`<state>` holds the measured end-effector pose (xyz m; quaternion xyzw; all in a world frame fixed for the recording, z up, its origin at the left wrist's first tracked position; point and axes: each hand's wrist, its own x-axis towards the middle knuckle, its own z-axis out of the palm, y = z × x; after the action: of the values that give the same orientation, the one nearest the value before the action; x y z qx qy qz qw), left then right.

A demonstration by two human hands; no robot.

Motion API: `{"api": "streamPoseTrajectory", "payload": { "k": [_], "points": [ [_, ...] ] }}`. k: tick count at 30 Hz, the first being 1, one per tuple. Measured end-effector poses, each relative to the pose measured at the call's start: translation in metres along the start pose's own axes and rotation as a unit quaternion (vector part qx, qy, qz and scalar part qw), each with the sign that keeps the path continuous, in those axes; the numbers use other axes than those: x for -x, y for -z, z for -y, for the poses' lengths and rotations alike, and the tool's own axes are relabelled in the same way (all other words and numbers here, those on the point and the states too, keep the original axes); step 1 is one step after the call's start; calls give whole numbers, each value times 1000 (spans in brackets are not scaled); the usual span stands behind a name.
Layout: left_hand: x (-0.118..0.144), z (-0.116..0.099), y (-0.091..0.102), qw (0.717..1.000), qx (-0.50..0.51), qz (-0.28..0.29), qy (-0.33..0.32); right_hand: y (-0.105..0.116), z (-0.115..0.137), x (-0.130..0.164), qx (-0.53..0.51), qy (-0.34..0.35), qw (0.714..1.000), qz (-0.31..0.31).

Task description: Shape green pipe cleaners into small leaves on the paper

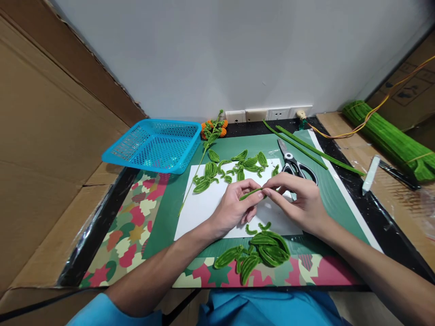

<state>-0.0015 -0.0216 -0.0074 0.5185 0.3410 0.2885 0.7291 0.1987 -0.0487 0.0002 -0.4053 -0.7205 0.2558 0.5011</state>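
Over a white sheet of paper [199,217], my left hand [236,203] and my right hand [299,197] meet fingertip to fingertip. Both are closed in a pinch on a green pipe cleaner [249,194], partly hidden by the fingers. Several leaves [210,170] of bent green pipe cleaner lie on the paper beyond my hands. Closer to me, another pile of pipe-cleaner leaves [270,248] sits at the mat's front edge, with small curled pieces beside it. Scissors [295,164] with black and grey handles lie just past my right hand.
A blue plastic basket [154,147] stands at the back left, beside orange flowers [222,131] on a green stem. Loose green pipe cleaners [316,149] lie at the back right. Further right are a thick green bundle [390,138], a black pen [399,174] and a cable [353,132].
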Motion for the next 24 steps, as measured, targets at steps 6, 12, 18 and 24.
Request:
{"api": "streamPoseTrajectory", "payload": {
  "k": [6,12,18,24],
  "points": [
    [1,-4,-1,1000,29,7,2,4,1,-3,-59,-51,997,15],
    [0,-5,-3,1000,26,-7,-5,6,0,-3,-25,-13,1000,2],
    [-2,-2,-4,1000,18,-13,-12,2,-7,4,92,60,994,-11],
    [-1,-4,-6,999,39,-22,4,-1,-8,5,130,71,988,-37]
  ]
}}
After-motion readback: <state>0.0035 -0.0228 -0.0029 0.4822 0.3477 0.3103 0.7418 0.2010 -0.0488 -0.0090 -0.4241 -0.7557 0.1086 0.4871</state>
